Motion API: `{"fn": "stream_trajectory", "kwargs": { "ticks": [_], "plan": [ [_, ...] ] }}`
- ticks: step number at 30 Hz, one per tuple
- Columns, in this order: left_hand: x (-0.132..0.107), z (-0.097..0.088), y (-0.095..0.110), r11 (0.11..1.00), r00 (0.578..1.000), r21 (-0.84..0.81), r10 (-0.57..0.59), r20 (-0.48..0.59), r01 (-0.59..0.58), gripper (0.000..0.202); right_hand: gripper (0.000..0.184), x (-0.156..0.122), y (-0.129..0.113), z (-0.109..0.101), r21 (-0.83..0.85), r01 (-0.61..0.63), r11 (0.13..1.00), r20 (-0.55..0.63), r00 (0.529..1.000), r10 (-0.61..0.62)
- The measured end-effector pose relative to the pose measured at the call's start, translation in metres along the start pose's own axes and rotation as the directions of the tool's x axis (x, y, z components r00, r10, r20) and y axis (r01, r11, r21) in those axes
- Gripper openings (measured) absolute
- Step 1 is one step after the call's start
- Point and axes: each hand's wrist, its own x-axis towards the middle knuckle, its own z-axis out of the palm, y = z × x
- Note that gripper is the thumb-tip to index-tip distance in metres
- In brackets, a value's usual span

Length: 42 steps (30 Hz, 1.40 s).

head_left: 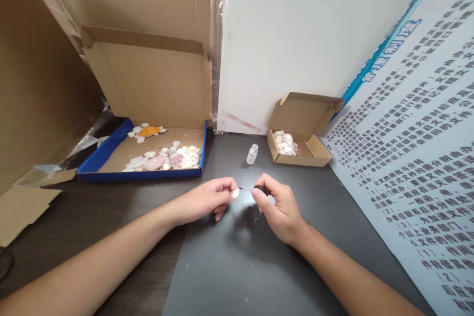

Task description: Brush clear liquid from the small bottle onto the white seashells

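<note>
Two forearms slant inward — left hand from eight o'clock, pinching a white shell; right hand from four, clamped on a black cap. An uncapped bottle stands at twelve.

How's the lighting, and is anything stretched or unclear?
In the head view, a soft shadow falls on the grey mat between the left hand and right hand, beside a pale glare; toward the head view's right edge, the poster looks stretched; in the head view, print on the uncapped bottle is illegible.
</note>
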Motion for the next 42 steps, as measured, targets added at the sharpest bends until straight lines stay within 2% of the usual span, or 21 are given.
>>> {"fn": "stream_trajectory", "kwargs": {
  "ticks": [4,9,14,19,25,34,39,42],
  "plan": [
    [0.0007,-0.0005,-0.0011,1.000,1.000,-0.013,0.004,0.007,-0.004,0.015,0.030,0.0001,-0.0007,-0.0004,0.023,0.037,0.999,0.044,0.998,-0.038],
    [0.0006,-0.0007,-0.0017,1.000,1.000,-0.005,0.007,0.012,-0.007,0.017,0.029,0.0013,-0.0010,-0.0001,-0.027,0.002,1.000,-0.015,1.000,-0.002],
    [0.0001,-0.0004,-0.0018,1.000,1.000,-0.021,0.013,0.009,-0.013,0.017,0.031,0.0004,-0.0007,-0.0010,0.017,0.034,0.999,0.020,0.999,-0.034],
    [-0.0009,0.0003,0.0004,1.000,1.000,0.003,0.003,0.004,-0.003,0.017,0.029,0.0011,0.0006,0.0005,-0.045,0.001,0.999,-0.032,0.999,-0.002],
    [-0.0006,0.0008,0.0007,1.000,1.000,0.000,0.008,0.006,-0.008,0.017,0.028,0.0018,-0.0016,-0.0004,0.007,0.042,0.999,0.021,0.999,-0.043],
    [-0.0008,0.0003,-0.0006,1.000,1.000,0.021,0.006,0.000,-0.006,0.018,0.028,0.0011,-0.0006,0.0003,-0.001,0.077,0.997,0.021,0.997,-0.077],
    [-0.0010,0.0006,0.0000,0.998,1.000,0.061,-0.005,-0.008,0.006,0.019,0.027,0.0013,0.0003,0.0019,-0.030,0.057,0.998,0.006,0.998,-0.057],
    [-0.0020,0.0020,0.0011,0.995,1.000,0.098,0.002,-0.006,-0.001,0.023,0.029,0.0015,0.0007,0.0038,-0.045,0.018,0.999,0.047,0.999,-0.016]
  ]
}}
